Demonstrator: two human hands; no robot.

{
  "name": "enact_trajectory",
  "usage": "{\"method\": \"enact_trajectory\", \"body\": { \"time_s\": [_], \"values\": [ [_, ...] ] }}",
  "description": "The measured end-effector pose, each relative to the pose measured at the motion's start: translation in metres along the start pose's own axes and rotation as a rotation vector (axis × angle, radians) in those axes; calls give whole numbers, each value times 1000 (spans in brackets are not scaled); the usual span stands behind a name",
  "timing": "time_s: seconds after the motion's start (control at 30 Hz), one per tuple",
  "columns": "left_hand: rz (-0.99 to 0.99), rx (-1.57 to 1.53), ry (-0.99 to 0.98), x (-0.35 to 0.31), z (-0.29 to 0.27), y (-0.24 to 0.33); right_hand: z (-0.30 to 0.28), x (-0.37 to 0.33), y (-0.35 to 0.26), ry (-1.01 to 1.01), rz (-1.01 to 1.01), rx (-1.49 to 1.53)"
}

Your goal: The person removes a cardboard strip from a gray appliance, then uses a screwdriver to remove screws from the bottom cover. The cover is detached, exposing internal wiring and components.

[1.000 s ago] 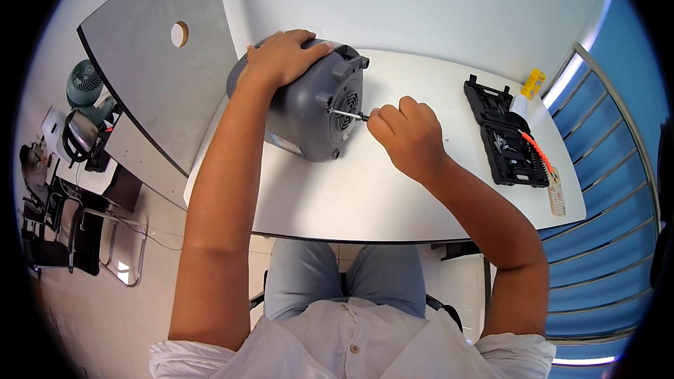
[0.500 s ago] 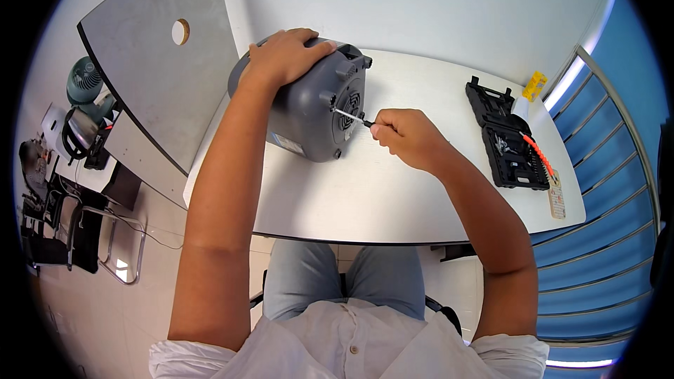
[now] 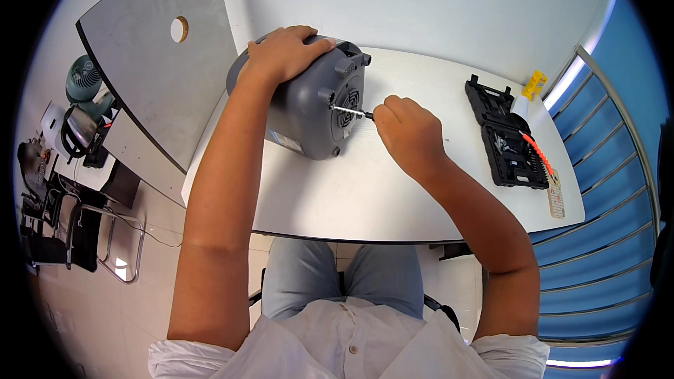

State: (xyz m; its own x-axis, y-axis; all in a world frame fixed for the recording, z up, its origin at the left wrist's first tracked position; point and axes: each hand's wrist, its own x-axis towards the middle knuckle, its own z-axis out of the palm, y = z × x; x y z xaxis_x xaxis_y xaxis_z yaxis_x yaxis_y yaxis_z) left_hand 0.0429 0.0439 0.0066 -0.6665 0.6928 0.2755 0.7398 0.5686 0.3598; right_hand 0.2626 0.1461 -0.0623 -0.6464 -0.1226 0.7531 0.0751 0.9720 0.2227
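A dark grey rounded appliance (image 3: 298, 109) lies on its side on the table, its base with small feet and a round vent grille facing right. Across its upper side rests my left hand (image 3: 284, 56), palm down with fingers stretched out. My right hand (image 3: 411, 133) is closed around the handle of a screwdriver (image 3: 349, 110). The metal shaft points left, and its tip meets the base at a foot beside the grille. Most of the handle is hidden by my fingers.
At the table's right stands an open black tool case (image 3: 516, 154) with bits and an orange flexible shaft (image 3: 537, 152). Near it are a pale remote-like object (image 3: 556, 196) and a yellow item (image 3: 534, 85). A grey partition (image 3: 154, 49) borders the left; metal railings (image 3: 611, 133) run along the right.
My right hand has turned over about the screwdriver handle, with the knuckles now higher. The screwdriver tip stays at the same foot, and my left hand keeps its place.
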Motion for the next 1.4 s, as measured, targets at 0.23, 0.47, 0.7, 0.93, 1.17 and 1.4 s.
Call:
{"method": "enact_trajectory", "body": {
  "time_s": [0.23, 0.47, 0.7, 0.93, 1.17, 1.4],
  "values": [
    [15, -2, 14, -3, -3, 0, 5, -3, -5, -122, 454, 206],
    [7, 5, 9, -3, -3, 2, 34, 13, -35, -162, 1045, 1358],
    [-4, -2, 11, -8, -6, 6, 41, 27, -49, -53, 738, 847],
    [-11, 0, 11, -10, -7, 7, 47, 25, -43, -19, 565, 760],
    [-10, 16, 17, -10, -7, 5, 66, 20, -37, 139, 387, 679],
    [-3, 15, 17, -10, -7, 5, 72, 21, -31, 215, 269, 604]
  ]
}}
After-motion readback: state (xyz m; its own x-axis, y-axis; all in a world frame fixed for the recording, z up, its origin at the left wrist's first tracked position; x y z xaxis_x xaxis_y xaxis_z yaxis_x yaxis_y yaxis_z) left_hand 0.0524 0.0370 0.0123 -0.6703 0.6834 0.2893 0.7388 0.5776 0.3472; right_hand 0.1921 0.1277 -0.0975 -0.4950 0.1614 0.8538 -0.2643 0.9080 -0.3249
